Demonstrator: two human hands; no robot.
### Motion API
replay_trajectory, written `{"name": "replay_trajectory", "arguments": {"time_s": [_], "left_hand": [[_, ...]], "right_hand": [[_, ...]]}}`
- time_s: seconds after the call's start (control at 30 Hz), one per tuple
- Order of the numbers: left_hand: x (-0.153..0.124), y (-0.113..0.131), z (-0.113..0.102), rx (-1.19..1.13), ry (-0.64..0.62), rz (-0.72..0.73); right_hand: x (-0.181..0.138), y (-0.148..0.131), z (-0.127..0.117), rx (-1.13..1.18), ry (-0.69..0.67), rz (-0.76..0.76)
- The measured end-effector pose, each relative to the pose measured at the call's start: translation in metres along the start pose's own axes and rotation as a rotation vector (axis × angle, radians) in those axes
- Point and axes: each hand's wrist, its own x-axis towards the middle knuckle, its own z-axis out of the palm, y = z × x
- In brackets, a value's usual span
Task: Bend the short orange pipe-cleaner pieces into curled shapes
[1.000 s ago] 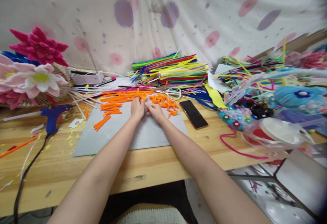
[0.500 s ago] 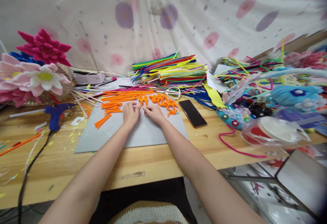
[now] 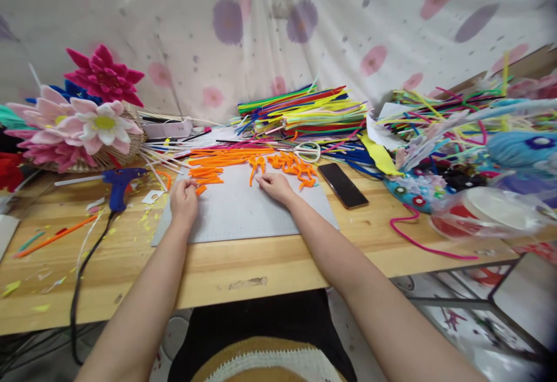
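Observation:
My left hand (image 3: pixel 184 201) is at the left of the grey cutting mat (image 3: pixel 243 219), its fingers pinched at a short orange pipe cleaner (image 3: pixel 201 190) that shows beside the fingertips. Just beyond it lie more short orange pipe cleaners (image 3: pixel 206 175). With fingers curled together, my right hand (image 3: pixel 277 187) rests on the mat; what its fingertips hold, if anything, is hidden. Close beyond those fingertips are looped orange pieces (image 3: pixel 256 166). A pile of bent orange pieces (image 3: pixel 292 166) lies farther right, and long orange pipe cleaners (image 3: pixel 226 155) run along the mat's far edge.
A blue glue gun (image 3: pixel 119 187) with a black cord lies at left, below the felt-like flowers (image 3: pixel 104 123). Scissors (image 3: pixel 308 151) and a phone (image 3: pixel 343 186) lie to the right. Bundled coloured pipe cleaners (image 3: pixel 304 109) stand behind; a plastic-wrapped tub (image 3: pixel 483 211) sits far right.
My left hand has moved left, away from the looped pieces, to the short orange pipe cleaners. My right hand stays by the looped pieces. The whole view has shifted somewhat.

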Motion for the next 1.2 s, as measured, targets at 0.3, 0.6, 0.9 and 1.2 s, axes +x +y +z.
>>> {"name": "replay_trajectory", "arguments": {"time_s": [0.3, 0.6, 0.9, 1.2], "left_hand": [[0.028, -0.030, -0.020, -0.003, 0.221, -0.171], [0.016, -0.014, -0.012, -0.048, 0.086, -0.095], [-0.015, 0.019, 0.019, -0.347, -0.503, 0.085], [-0.019, 0.026, 0.031, -0.348, -0.583, 0.092]], "right_hand": [[0.000, 0.003, 0.000, 0.059, 0.034, 0.021], [0.000, 0.000, -0.003, 0.107, 0.015, 0.025], [-0.004, -0.012, 0.000, 0.322, 0.058, -0.030], [-0.018, -0.047, 0.022, 0.274, -0.201, -0.169]]}}
